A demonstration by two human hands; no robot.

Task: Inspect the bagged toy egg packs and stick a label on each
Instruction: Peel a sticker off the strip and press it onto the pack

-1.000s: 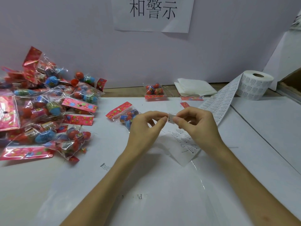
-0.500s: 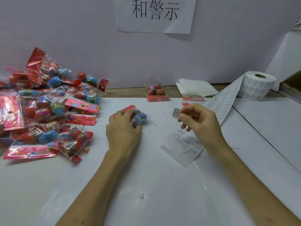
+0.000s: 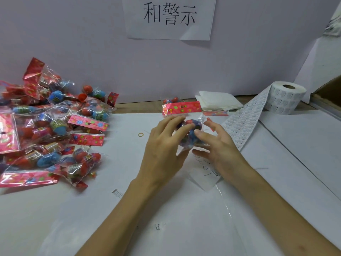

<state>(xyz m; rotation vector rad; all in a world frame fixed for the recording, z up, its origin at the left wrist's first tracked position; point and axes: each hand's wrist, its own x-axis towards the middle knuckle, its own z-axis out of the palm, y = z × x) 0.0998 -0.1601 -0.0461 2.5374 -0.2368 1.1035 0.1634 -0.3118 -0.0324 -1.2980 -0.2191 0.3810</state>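
I hold one bagged toy egg pack (image 3: 188,134) up over the white table (image 3: 110,209); its red flowered header card (image 3: 181,107) points away from me. My left hand (image 3: 164,148) grips its left side with curled fingers. My right hand (image 3: 219,150) holds the right side, thumb pressed on the front of the bag. A small white label (image 3: 203,118) shows at the bag's upper right corner, by my right fingertips. How firmly it is stuck I cannot tell. A heap of egg packs (image 3: 53,130) lies at the left.
A label roll (image 3: 286,97) stands at the back right, and its strip (image 3: 245,122) runs down under my right hand. Folded white sheets (image 3: 217,102) and another pack (image 3: 168,99) lie by the wall. A rubber band (image 3: 140,134) lies left of my hands. A cardboard box (image 3: 330,93) sits far right.
My left hand picked the pack off the table and brought it to the centre. My right hand, which pinched the peeled label, has come onto the pack with it.
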